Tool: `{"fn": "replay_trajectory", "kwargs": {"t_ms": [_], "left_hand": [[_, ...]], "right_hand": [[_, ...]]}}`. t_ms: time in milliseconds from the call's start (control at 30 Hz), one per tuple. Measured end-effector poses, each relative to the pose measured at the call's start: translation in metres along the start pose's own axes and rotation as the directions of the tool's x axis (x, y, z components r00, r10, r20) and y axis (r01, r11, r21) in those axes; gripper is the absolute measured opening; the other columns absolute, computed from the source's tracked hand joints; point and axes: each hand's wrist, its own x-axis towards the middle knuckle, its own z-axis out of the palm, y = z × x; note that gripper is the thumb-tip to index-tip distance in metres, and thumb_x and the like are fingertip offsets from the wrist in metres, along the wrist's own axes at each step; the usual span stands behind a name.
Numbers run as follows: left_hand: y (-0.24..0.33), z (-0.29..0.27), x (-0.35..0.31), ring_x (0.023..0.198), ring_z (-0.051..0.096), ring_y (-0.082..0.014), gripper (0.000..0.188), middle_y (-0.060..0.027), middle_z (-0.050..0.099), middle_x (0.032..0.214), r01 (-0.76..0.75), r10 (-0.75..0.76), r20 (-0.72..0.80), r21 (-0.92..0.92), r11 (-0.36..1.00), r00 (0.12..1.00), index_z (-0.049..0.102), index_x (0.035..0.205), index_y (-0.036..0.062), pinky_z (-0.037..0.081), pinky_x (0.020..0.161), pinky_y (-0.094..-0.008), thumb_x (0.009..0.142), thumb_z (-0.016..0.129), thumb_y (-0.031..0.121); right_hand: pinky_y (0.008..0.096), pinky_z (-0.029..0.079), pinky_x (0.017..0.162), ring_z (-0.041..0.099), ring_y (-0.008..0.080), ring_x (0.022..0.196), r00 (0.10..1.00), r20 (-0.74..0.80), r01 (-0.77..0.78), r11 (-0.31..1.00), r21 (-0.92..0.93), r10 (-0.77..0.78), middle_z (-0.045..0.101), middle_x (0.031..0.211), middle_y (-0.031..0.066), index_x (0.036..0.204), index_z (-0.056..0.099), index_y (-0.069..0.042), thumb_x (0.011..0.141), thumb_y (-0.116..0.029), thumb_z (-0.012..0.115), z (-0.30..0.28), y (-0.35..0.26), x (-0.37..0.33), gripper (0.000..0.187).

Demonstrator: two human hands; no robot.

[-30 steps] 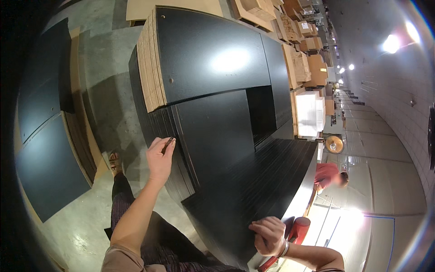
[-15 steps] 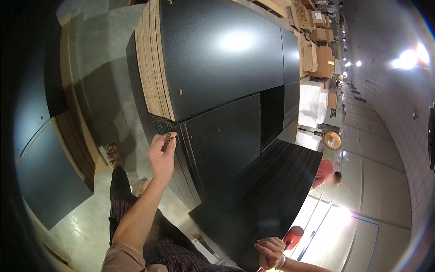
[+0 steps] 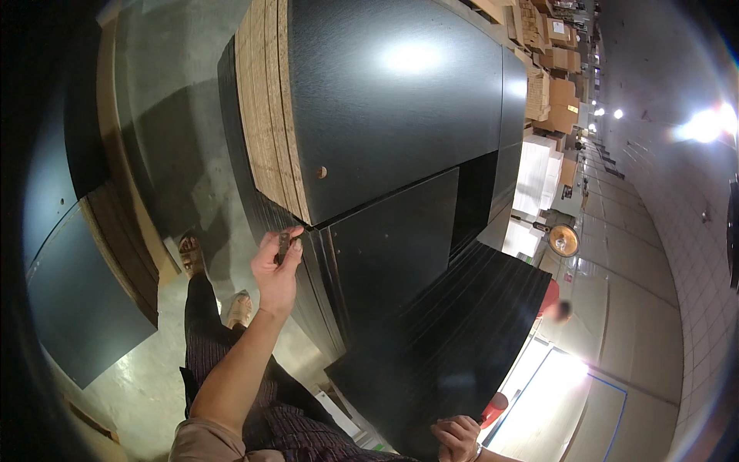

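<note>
Beside left hand [image 3: 275,268]: stacked black panels [image 3: 392,115].

Background: stacked brown cardboard boxes [image 3: 556,73] along the upper right wall; a white wrapped pallet load [image 3: 533,175] below them; a round yellow-orange disc on a stand [image 3: 563,240]; a distant person in a red top [image 3: 553,302]; grey concrete floor [image 3: 165,131]; dark panel on a low board stack [image 3: 73,308], far left.

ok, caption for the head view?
Left hand pinches a small dark part against stacked black panels.
</note>
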Motion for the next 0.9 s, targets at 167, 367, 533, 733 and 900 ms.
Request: {"fn": "replay_trajectory", "kwargs": {"t_ms": [167, 367, 533, 733, 900], "left_hand": [[-0.005, -0.003, 0.002, 0.073, 0.048, -0.0065, 0.014, 0.0011, 0.053, 0.092, 0.013, -0.012, 0.024, -0.059, 0.998, 1.0, 0.069, 0.105, -0.0013, 0.039, 0.066, -0.0209, 0.093, 0.065, 0.002], [0.016, 0.01, 0.005, 0.066, 0.05, -0.0065, 0.005, 0.0036, 0.056, 0.075, 0.227, -0.243, -0.028, -0.26, 0.938, 0.97, 0.067, 0.087, 0.0043, 0.041, 0.059, -0.0221, 0.091, 0.068, 0.006], [0.023, 0.012, 0.015, 0.059, 0.05, -0.006, 0.009, 0.0036, 0.058, 0.07, 0.453, -0.448, 0.104, -0.361, 0.815, 0.888, 0.066, 0.082, 0.0097, 0.039, 0.055, -0.0216, 0.089, 0.07, 0.011], [0.04, 0.013, 0.023, 0.054, 0.048, -0.0059, 0.009, 0.0039, 0.057, 0.068, 0.596, -0.598, 0.122, -0.363, 0.716, 0.792, 0.065, 0.079, 0.0106, 0.036, 0.051, -0.0221, 0.086, 0.07, 0.01], [0.043, 0.011, 0.032, 0.054, 0.047, -0.0065, 0.009, 0.0023, 0.057, 0.068, 0.655, -0.657, 0.102, -0.285, 0.7, 0.747, 0.063, 0.078, 0.0091, 0.036, 0.05, -0.0228, 0.083, 0.07, 0.01]], "right_hand": [[0.0457, 0.05, 0.068, 0.063, 0.0343, 0.079, 1.0, -0.01, 0.014, 1.0, -0.021, -0.014, 0.065, 0.094, 0.0193, 0.099, 0.067, 0.004, 0.065, -0.022, 0.062, 0.0, -0.001, 0.009, 0.044], [0.046, 0.05, 0.069, 0.063, 0.0345, 0.081, 1.0, 0.009, -0.012, 1.0, -0.021, 0.012, 0.065, 0.095, 0.0186, 0.099, 0.067, 0.003, 0.066, -0.023, 0.061, 0.002, 0.002, 0.004, 0.043], [0.0463, 0.05, 0.072, 0.063, 0.0346, 0.083, 0.998, 0.054, -0.039, 0.999, -0.025, 0.041, 0.064, 0.096, 0.0181, 0.101, 0.068, 0.003, 0.068, -0.026, 0.06, -0.003, 0.0, 0.01, 0.044], [0.0473, 0.049, 0.075, 0.062, 0.0351, 0.084, 0.994, 0.091, -0.066, 0.998, -0.026, 0.068, 0.063, 0.097, 0.0185, 0.103, 0.068, 0.002, 0.07, -0.027, 0.06, -0.002, -0.001, 0.007, 0.045], [0.0476, 0.048, 0.076, 0.061, 0.0355, 0.085, 0.991, 0.106, -0.071, 0.996, -0.047, 0.075, 0.062, 0.098, 0.0189, 0.104, 0.067, 0.002, 0.072, -0.026, 0.059, -0.001, 0.001, 0.005, 0.043]]}}
